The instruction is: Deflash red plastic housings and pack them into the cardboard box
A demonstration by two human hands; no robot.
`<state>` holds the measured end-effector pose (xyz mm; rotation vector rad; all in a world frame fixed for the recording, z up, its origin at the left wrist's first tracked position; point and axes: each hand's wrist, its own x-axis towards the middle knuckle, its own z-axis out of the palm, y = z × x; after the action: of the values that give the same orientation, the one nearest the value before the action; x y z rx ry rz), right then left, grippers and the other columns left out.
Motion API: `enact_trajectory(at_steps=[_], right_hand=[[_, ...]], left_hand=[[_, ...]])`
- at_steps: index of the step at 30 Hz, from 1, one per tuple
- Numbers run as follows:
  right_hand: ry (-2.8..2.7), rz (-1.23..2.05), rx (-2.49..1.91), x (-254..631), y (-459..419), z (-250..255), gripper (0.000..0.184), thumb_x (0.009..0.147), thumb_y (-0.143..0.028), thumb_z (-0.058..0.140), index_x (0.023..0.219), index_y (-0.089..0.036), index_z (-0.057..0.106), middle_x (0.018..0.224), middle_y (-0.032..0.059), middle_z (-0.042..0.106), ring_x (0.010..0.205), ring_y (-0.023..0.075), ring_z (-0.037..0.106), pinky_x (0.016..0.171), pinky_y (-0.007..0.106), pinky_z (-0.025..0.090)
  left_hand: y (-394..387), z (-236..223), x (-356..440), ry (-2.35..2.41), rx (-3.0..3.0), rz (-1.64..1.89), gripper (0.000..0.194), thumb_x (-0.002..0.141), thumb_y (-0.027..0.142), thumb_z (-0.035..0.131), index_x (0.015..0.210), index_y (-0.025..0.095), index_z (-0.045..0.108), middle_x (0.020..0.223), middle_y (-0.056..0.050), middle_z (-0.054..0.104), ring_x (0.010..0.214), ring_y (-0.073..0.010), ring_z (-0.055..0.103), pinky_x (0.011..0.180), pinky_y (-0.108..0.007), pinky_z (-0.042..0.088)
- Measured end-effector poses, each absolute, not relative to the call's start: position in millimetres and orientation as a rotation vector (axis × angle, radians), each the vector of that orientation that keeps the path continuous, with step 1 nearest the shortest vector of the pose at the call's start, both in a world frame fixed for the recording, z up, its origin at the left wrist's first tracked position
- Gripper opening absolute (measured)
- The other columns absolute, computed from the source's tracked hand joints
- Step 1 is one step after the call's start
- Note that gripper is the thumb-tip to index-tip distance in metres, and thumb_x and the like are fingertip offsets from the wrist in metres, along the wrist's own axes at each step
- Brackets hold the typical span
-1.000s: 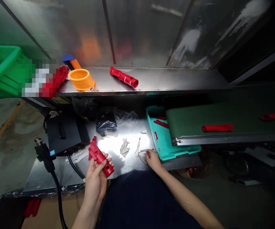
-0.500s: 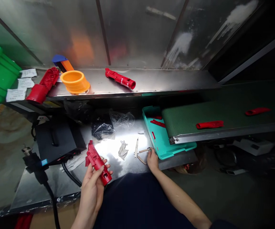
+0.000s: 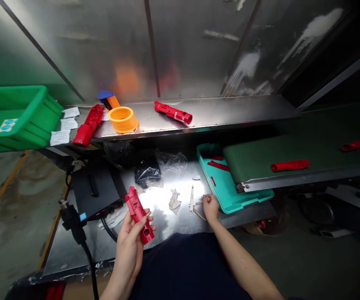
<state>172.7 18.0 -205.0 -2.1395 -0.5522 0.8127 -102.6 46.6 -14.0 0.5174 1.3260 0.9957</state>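
Left hand [image 3: 128, 246] cradles the red plastic housing [image 3: 138, 216] in curled fingers, right hand [image 3: 211, 209] pinches a thin tan strip [image 3: 199, 207] beside the teal tray [image 3: 230, 201]; risk: a loose grip could drop the housing toward the black power cord [image 3: 89, 250] left of that hand.

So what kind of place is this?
It looks like a small factory workshop for plastic parts. A green conveyor belt carries red plastic pieces, a teal tray holds more, and the left hand is holding a red plastic casing.
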Motion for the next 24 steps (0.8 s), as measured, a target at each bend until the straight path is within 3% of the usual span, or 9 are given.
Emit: enact_trajectory(at_steps=[4, 7, 9, 12, 17, 21, 24], right_hand=[[-0.679, 0.923, -1.764, 134, 23, -140, 0.026, 0.101, -0.042, 0.065, 0.102, -0.015, 0.063, 0.092, 0.002, 0.07, 0.064, 0.0122, 0.066, 0.058, 0.027, 0.058], [-0.809, 0.97, -1.467, 111, 21, -75, 0.031, 0.096, -0.049, 0.068, 0.093, -0.021, 0.054, 0.106, 0.0062, 0.073, 0.061, 0.0143, 0.07, 0.057, 0.031, 0.061], [-0.88, 0.992, -1.328, 107, 17, -35, 0.028, 0.094, -0.043, 0.071, 0.091, -0.023, 0.051, 0.105, 0.0055, 0.073, 0.061, 0.0156, 0.072, 0.058, 0.032, 0.062], [-1.05, 0.955, -1.189, 115, 10, 6, 0.019, 0.093, -0.024, 0.072, 0.088, -0.023, 0.053, 0.1, 0.0036, 0.073, 0.065, 0.0155, 0.073, 0.061, 0.03, 0.062], [-1.412, 0.706, -1.126, 137, 0, 40, 0.022, 0.087, -0.002, 0.067, 0.093, -0.023, 0.063, 0.096, 0.0035, 0.071, 0.086, 0.0174, 0.072, 0.069, 0.026, 0.062], [-1.537, 0.812, -1.119, 158, -5, 56, 0.018, 0.09, -0.006, 0.069, 0.095, -0.023, 0.067, 0.091, 0.0035, 0.07, 0.083, 0.0171, 0.071, 0.067, 0.026, 0.062], [-1.6, 0.87, -1.107, 176, -6, 62, 0.019, 0.09, -0.011, 0.076, 0.103, -0.023, 0.071, 0.088, 0.0024, 0.072, 0.076, 0.0153, 0.07, 0.063, 0.024, 0.061]], left_hand=[[46, 7, -87, 1.249, 0.617, 1.022, 0.069, 0.074, 0.033, 0.089, 0.135, 0.024, 0.056, 0.104, -0.004, 0.071, 0.085, -0.0189, 0.068, 0.062, -0.025, 0.059], [44, 30, -69, 1.159, 0.643, 0.992, 0.068, 0.074, 0.029, 0.088, 0.132, 0.023, 0.053, 0.101, -0.004, 0.071, 0.079, -0.0189, 0.071, 0.058, -0.025, 0.057], [40, 44, -58, 1.083, 0.65, 0.969, 0.065, 0.074, 0.027, 0.088, 0.128, 0.022, 0.052, 0.102, -0.004, 0.071, 0.07, -0.0162, 0.069, 0.057, -0.026, 0.056], [34, 56, -44, 0.992, 0.661, 0.975, 0.062, 0.073, 0.025, 0.089, 0.123, 0.022, 0.053, 0.103, -0.005, 0.069, 0.079, -0.0192, 0.071, 0.06, -0.027, 0.059], [24, 60, -25, 0.923, 0.665, 0.991, 0.062, 0.072, 0.02, 0.089, 0.123, 0.024, 0.055, 0.105, -0.004, 0.068, 0.09, -0.0216, 0.073, 0.071, -0.029, 0.061], [19, 61, -12, 0.914, 0.659, 0.979, 0.056, 0.074, 0.024, 0.089, 0.122, 0.024, 0.059, 0.105, -0.004, 0.068, 0.091, -0.0212, 0.07, 0.074, -0.03, 0.061], [16, 64, -3, 0.914, 0.621, 0.967, 0.045, 0.083, 0.035, 0.081, 0.122, 0.023, 0.063, 0.111, -0.007, 0.07, 0.098, -0.0241, 0.069, 0.076, -0.032, 0.061]])
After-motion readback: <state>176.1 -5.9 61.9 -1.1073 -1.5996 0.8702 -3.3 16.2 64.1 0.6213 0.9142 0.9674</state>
